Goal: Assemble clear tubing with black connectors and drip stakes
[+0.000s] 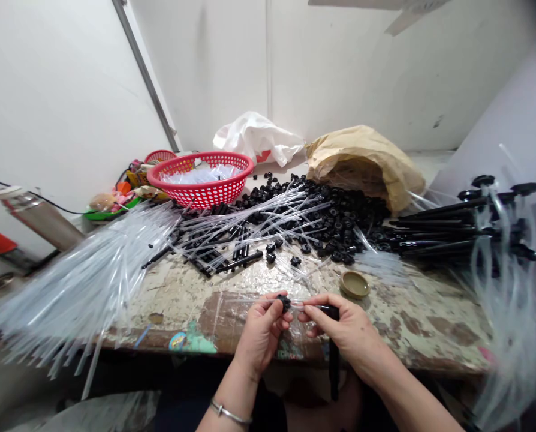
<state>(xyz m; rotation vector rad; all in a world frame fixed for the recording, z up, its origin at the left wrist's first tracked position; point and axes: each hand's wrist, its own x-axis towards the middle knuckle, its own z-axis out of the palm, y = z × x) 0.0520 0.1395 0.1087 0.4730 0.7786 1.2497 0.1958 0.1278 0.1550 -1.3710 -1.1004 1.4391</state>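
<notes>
Above the table's front edge, my left hand (261, 330) is closed on a small black ribbed cap (284, 302), held between thumb and fingers. Just to its right, the fingertips of my right hand (351, 327) pinch a thin clear tube (297, 304) that meets the cap; whether it is inside the cap I cannot tell. A black plastic tube (334, 369) is also tucked in my right hand, with one part hanging down below the palm. A faint clear strand (236, 299) extends left from the cap.
Black caps (340, 219) and loose clear tubes (268, 213) are heaped mid-table. Long clear tubes (92, 264) lie left, beside a metal flask (41, 219). Behind stand a red basket (205, 195) and a paper bag (362, 144). Black pump assemblies (448, 225) are stacked right; a small dish (354, 285) sits nearer.
</notes>
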